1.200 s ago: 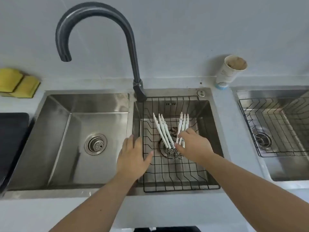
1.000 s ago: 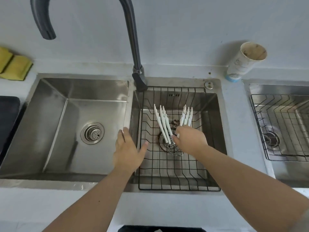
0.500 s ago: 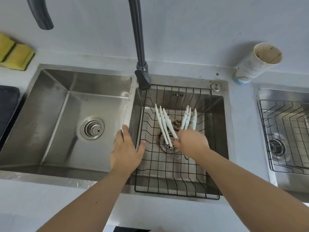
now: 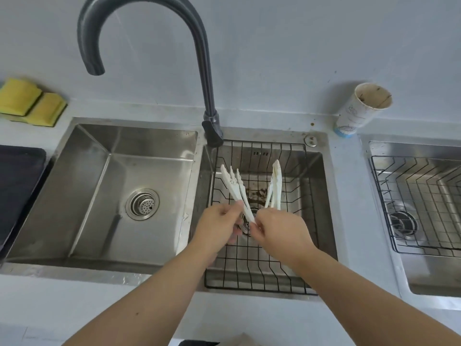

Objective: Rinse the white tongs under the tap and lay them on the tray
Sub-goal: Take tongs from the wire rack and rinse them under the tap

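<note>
Several white tongs (image 4: 249, 189) fan out in a V above the black wire basket (image 4: 259, 278) in the right basin. My right hand (image 4: 279, 231) grips their hinged ends and the right-hand arms. My left hand (image 4: 219, 221) pinches the lower part of the left-hand arms. The dark curved tap (image 4: 199, 46) stands behind the divider, its spout over the left basin (image 4: 99, 176); no water runs. The dark tray (image 4: 17, 186) lies at the far left on the counter.
Yellow sponges (image 4: 30, 102) lie behind the left basin. A stained paper cup (image 4: 361, 108) leans at the wall to the right. A second sink with a wire basket (image 4: 419, 203) sits at the far right. Brown residue dirties the right basin floor.
My left hand left the sink divider and took hold of the left-hand tong arms. The right hand lifted the tongs slightly. The camera tilted up, bringing the tap's arc into view.
</note>
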